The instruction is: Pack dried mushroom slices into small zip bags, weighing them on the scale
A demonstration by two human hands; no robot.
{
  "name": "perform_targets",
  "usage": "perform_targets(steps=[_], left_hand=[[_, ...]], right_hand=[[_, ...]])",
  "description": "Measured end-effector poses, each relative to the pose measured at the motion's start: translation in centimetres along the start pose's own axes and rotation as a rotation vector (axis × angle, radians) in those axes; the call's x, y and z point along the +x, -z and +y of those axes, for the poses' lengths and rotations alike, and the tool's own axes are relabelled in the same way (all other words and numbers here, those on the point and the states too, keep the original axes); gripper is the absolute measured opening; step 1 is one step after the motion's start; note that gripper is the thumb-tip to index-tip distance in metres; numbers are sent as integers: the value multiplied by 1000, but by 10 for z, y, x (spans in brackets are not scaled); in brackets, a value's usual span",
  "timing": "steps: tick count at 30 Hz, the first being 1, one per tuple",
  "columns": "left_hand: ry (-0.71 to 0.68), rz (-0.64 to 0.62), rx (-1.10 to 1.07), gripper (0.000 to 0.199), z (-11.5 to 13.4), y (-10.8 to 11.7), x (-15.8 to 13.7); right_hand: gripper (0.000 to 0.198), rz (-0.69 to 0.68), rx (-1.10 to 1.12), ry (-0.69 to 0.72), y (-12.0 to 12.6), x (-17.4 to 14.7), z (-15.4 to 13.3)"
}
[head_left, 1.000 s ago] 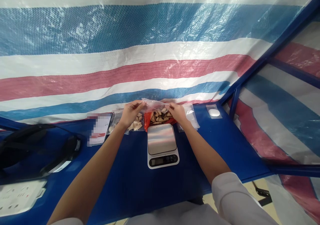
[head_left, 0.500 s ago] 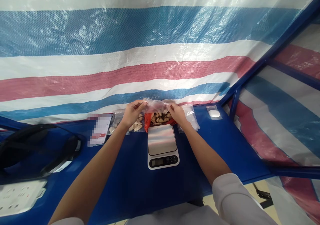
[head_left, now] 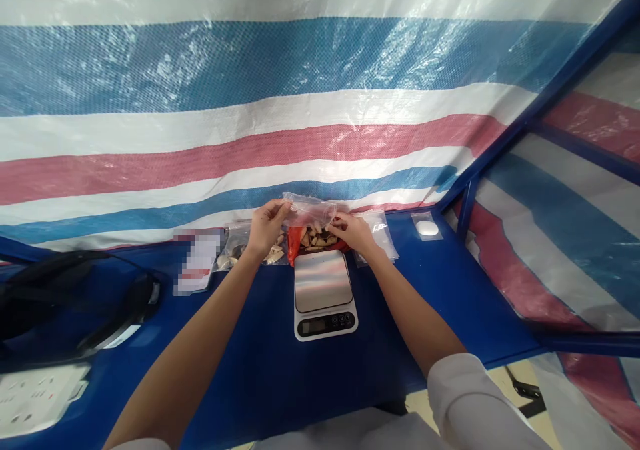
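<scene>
Between my hands stretches a clear plastic bag (head_left: 311,209), held up behind the scale. My left hand (head_left: 267,229) pinches its left edge, and my right hand (head_left: 352,231) grips its right side with bent fingers. Just beneath it lies a red bag (head_left: 295,242), open, with brown-edged dried slices (head_left: 317,239) showing inside. In front of these stands a white kitchen scale (head_left: 326,297) with a bare metal plate and a dark display. Left of the red bag, partly behind my left wrist, are clear bags of pale dried pieces (head_left: 275,255).
On the right are flat clear bags (head_left: 381,237) and a small bag with a white round item (head_left: 427,229). A phone (head_left: 200,261), a black headset-like strap (head_left: 120,303) and a white power strip (head_left: 40,397) lie left on the blue table (head_left: 280,383). Striped sheeting (head_left: 300,143) rises behind.
My right hand has shifted slightly left along the clear bag, and the bag's top now looks flatter and straighter. My left hand stays nearly in place.
</scene>
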State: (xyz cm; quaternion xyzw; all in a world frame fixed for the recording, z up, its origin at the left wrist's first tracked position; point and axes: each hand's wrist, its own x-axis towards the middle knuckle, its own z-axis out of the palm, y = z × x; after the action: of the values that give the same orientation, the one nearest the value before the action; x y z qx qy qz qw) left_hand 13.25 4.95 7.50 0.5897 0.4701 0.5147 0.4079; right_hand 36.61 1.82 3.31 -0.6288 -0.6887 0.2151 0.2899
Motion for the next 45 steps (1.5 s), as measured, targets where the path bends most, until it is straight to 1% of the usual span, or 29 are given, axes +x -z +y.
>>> perform_targets(steps=[5,8,11,15,19,22,28,31,34,36,41,43,45], left_hand=[[32,70,-3,49,0,0,2],[27,78,-16,46,0,2,4],[31,72,-36,46,0,2,4],[38,19,-60,50,1,3,1],[32,-72,-44,53,1,6,-1],[20,-115,-30,50,1,8,-1],[-21,-148,-11,45,8,8,-3],[-33,-155,-38,43,10,8,-4],[-26,-128,-82,43,8,8,-3],[-13,-79,-106,45,6,8,-1],[28,44,-143,53,1,2,5],[35,72,-167,54,-1,-1,5],[38,92,-182,54,-1,-4,5]], right_hand=[[24,-17,72,78,1,3,7],[17,-16,37,106,3,3,11],[16,-10,27,107,6,2,11],[15,-13,51,122,7,3,11],[18,-7,-14,103,7,6,11],[21,-1,-70,95,7,9,12],[22,46,-145,69,7,17,7],[24,61,-181,41,5,19,3],[25,66,-223,27,2,19,2],[26,72,-238,22,1,18,2],[26,135,-164,-12,2,12,4],[23,187,-123,7,4,7,4],[21,221,-93,77,4,1,4]])
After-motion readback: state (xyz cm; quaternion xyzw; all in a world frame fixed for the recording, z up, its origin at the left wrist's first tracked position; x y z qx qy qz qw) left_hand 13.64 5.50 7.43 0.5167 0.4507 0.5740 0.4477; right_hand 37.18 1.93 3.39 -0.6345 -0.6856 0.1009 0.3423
